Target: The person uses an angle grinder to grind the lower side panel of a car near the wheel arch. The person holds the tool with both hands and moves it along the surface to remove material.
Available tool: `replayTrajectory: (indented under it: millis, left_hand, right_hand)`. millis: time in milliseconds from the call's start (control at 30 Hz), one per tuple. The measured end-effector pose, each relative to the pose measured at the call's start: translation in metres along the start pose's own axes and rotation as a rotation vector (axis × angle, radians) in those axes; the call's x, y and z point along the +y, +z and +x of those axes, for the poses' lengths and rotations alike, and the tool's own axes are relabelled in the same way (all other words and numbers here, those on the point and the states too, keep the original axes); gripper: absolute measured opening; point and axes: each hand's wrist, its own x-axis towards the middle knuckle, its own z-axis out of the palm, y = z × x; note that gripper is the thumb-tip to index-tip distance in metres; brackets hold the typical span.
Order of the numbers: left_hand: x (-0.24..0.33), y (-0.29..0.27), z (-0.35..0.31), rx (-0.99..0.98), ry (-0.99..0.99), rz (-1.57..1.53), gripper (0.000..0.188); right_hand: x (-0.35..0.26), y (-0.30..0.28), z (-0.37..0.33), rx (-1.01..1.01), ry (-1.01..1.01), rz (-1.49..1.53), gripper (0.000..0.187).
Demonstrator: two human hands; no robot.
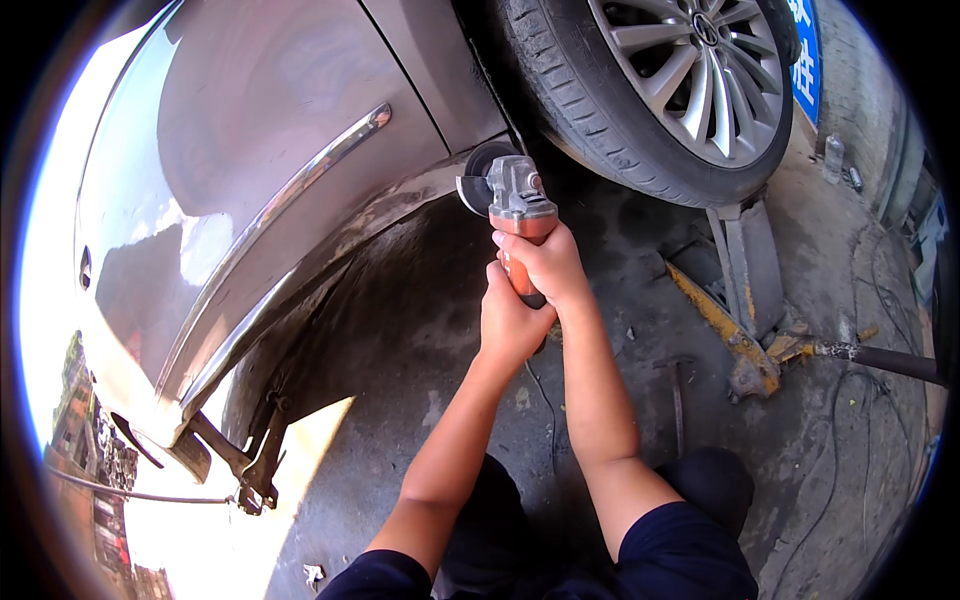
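Observation:
Both my hands are wrapped around an orange-and-grey angle grinder (524, 222). My right hand (552, 265) grips the body just behind the metal gear head. Lower down, my left hand (510, 318) closes around the rear of the handle. The grinder's dark disc (488, 160), with a pale guard beside it, is at the lower edge of the car's sill (432, 188), by the wheel arch. Whether the disc touches the metal I cannot tell. A cord (545, 395) runs down from the grinder toward the floor.
A wheel with a silver rim (720, 95) is at the upper right. Beneath it stands a metal support (748, 265), beside a yellow floor jack (725, 325) with a dark handle. A hammer (678, 400) and cables (835, 450) lie on the floor. Another jack (262, 470) stands under the car's left end.

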Motion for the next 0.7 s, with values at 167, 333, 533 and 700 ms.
replayTrajectory:
  millis: [167,333,533,700]
  left_hand:
    - [-0.012,0.001,-0.003,0.023,0.021,-0.007,0.064]
    - [-0.012,-0.003,0.004,-0.014,0.049,0.092,0.065]
    - [-0.029,0.004,-0.002,0.063,0.07,-0.055,0.068]
    - [-0.042,0.003,-0.004,-0.014,0.057,-0.177,0.078]
  right_hand:
    - [0.01,0.002,-0.002,-0.043,0.06,0.056,0.033]
    - [0.01,0.001,-0.001,-0.024,0.031,0.146,0.03]
    - [0.033,0.004,0.004,-0.049,-0.053,-0.048,0.044]
    - [0.018,0.014,-0.008,0.094,-0.067,-0.329,0.058]
